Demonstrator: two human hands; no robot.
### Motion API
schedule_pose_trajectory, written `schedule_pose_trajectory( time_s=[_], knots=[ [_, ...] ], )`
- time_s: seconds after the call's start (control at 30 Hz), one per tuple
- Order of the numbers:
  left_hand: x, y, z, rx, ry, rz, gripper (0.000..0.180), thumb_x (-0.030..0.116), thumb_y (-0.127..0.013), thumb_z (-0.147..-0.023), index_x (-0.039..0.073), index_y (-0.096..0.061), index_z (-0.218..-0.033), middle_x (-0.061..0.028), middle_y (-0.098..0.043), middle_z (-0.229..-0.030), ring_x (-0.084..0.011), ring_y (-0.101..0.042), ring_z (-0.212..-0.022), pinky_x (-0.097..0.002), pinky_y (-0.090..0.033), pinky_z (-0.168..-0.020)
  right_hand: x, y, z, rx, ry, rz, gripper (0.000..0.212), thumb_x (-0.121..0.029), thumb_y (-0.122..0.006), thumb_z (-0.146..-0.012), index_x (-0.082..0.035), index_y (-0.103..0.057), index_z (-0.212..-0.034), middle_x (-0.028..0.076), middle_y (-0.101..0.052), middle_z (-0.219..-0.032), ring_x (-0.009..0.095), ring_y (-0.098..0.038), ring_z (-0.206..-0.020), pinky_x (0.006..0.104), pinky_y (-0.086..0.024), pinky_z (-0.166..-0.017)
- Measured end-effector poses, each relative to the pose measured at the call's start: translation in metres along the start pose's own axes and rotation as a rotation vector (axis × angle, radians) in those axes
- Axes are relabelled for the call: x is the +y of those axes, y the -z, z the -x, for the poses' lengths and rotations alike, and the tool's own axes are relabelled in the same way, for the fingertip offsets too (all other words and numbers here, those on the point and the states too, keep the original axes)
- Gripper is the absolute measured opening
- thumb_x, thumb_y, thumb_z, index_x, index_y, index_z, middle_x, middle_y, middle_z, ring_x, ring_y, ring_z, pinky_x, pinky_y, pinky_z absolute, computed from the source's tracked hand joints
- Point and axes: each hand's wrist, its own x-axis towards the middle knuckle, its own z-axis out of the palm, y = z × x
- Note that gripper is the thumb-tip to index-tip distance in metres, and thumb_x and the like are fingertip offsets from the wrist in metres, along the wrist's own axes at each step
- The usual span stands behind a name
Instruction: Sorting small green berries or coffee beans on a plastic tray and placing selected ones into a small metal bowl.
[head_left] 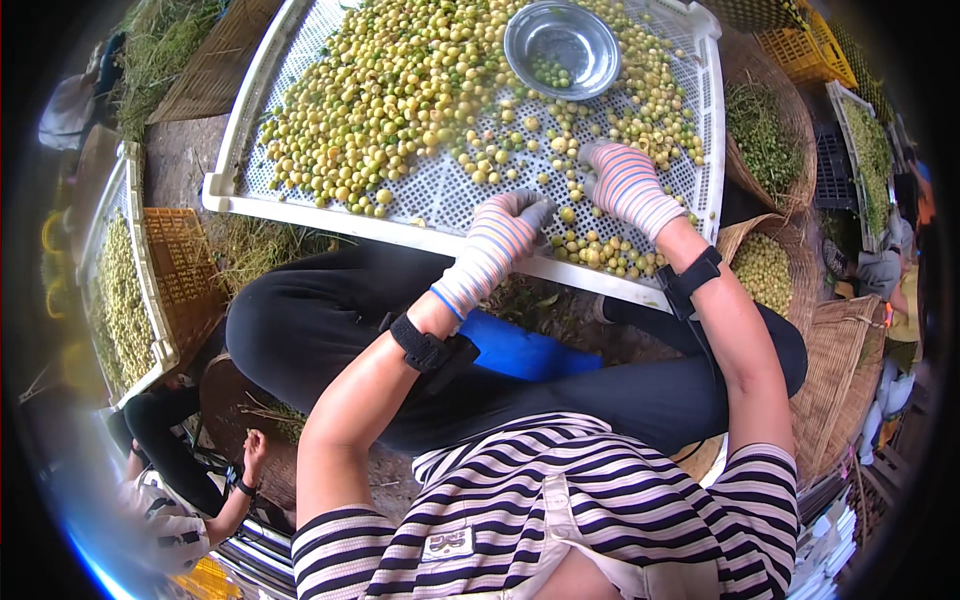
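A white mesh tray (400, 233) lies in front of me, heaped with small round yellow-green fruits (400, 90). My left hand (503, 232), in a striped knit glove with grey fingertips, is over the tray's near edge, its fingers curled together. To its right, my right hand (630, 185), gloved alike, reaches in over the mesh with bent fingers close to loose fruits. Whatever either hand holds is hidden by the fingers. Beyond the hands, a shiny metal bowl (562, 50) rests on the fruits, with some small green ones inside.
My bent legs (300, 330) are below the tray. On the left another white tray of fruits (125, 290) tops an orange crate (185, 265), and a co-worker's hand (255, 458) shows lower down. Woven baskets (835, 375) stand at the right, one holding green sprigs (760, 135).
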Motion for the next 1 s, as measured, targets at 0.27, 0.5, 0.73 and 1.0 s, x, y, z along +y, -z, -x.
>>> schedule_pose_trajectory(
  time_s=[0.27,0.5,0.73,1.0],
  knots=[
    [-0.011,0.025,-0.029,-0.209,0.178,0.986,0.045,0.040,-0.045,-0.101,-0.001,-0.055,-0.119,-0.0163,-0.062,-0.113,-0.0265,-0.064,-0.096,-0.0370,-0.058,-0.078,-0.028,0.011,-0.014,-0.031,0.104,-0.667,0.028,-0.016,-0.066,-0.081,-0.007,-0.071,-0.107,0.015,-0.070,-0.097,0.026,-0.068,-0.086,0.0358,-0.053,-0.080],
    [-0.014,0.036,-0.030,-0.223,0.139,0.992,0.041,0.030,-0.048,-0.100,-0.004,-0.055,-0.122,-0.0166,-0.063,-0.116,-0.0265,-0.064,-0.100,-0.0351,-0.057,-0.081,-0.035,0.000,-0.053,0.152,0.157,-0.166,0.018,-0.020,-0.066,-0.081,-0.013,-0.073,-0.095,0.013,-0.070,-0.096,0.032,-0.066,-0.089,0.0428,-0.053,-0.081],
    [-0.015,0.031,-0.019,-0.076,-0.002,0.875,0.034,0.011,-0.052,-0.096,-0.004,-0.050,-0.126,-0.0160,-0.063,-0.113,-0.0259,-0.065,-0.096,-0.0335,-0.057,-0.080,-0.050,-0.008,-0.057,0.057,0.161,0.144,0.019,-0.025,-0.068,-0.079,-0.008,-0.070,-0.086,0.015,-0.066,-0.092,0.034,-0.065,-0.089,0.0452,-0.052,-0.078],
    [-0.009,0.040,-0.022,-0.038,0.078,0.994,0.054,0.044,-0.037,-0.103,-0.004,-0.049,-0.125,-0.0186,-0.062,-0.113,-0.0290,-0.065,-0.095,-0.0370,-0.056,-0.080,-0.038,-0.004,-0.046,0.218,0.237,0.079,0.024,-0.022,-0.069,-0.077,-0.012,-0.073,-0.099,0.013,-0.067,-0.095,0.031,-0.065,-0.092,0.0426,-0.052,-0.083]
  ],
)
